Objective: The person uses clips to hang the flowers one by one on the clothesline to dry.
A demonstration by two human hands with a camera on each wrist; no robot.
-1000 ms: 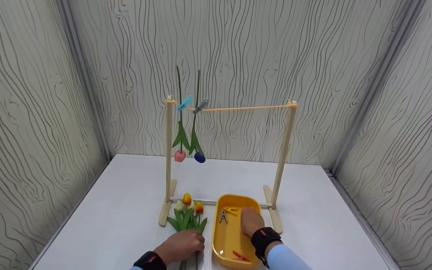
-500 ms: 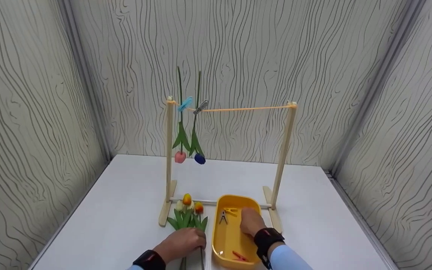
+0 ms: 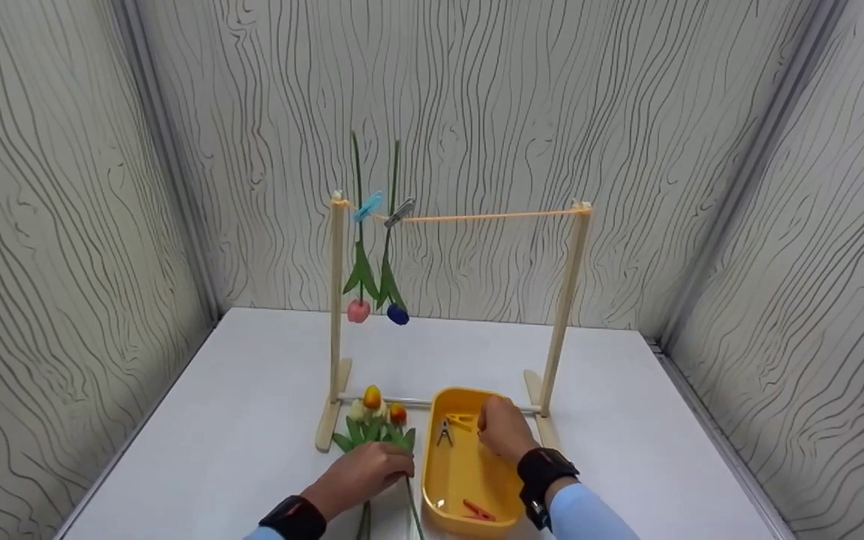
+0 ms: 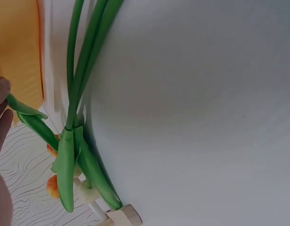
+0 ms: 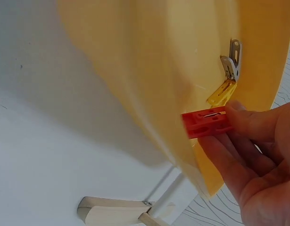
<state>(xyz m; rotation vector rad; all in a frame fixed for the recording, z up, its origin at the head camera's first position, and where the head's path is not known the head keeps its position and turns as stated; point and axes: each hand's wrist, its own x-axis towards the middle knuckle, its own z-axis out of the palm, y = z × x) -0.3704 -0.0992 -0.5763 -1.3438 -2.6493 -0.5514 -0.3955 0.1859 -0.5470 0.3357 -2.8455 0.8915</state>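
both hands low at the tulips and the peg tray

the right hand (image 3: 505, 430) sits over the far end of the oval yellow plastic tray (image 3: 453, 487), its grip pinching a red plastic clothes peg (image 5: 207, 123) between thumb and fingertips (image 5: 248, 123), as the right wrist view shows. just beside it in the tray lie a yellow plastic peg (image 3: 462, 421) and a small grey metal-sprung peg (image 3: 445, 432); another red peg (image 3: 479, 511) lies at the near end.

the left hand (image 3: 363, 474) rests on the bunch of artificial tulips with green stems and orange-yellow heads (image 3: 374, 420), lying flat on the white surface (image 3: 237, 420) just left of the tray; its grip is curled round one green stem (image 4: 22, 110).

behind stands a light wooden drying frame (image 3: 336, 315) with an orange cord (image 3: 492, 217), where a blue peg (image 3: 367, 206) and a grey peg (image 3: 400, 212) hold a pink tulip (image 3: 358, 310) and a dark blue tulip (image 3: 397, 314) upside down.

no writing or label can be read anywhere.
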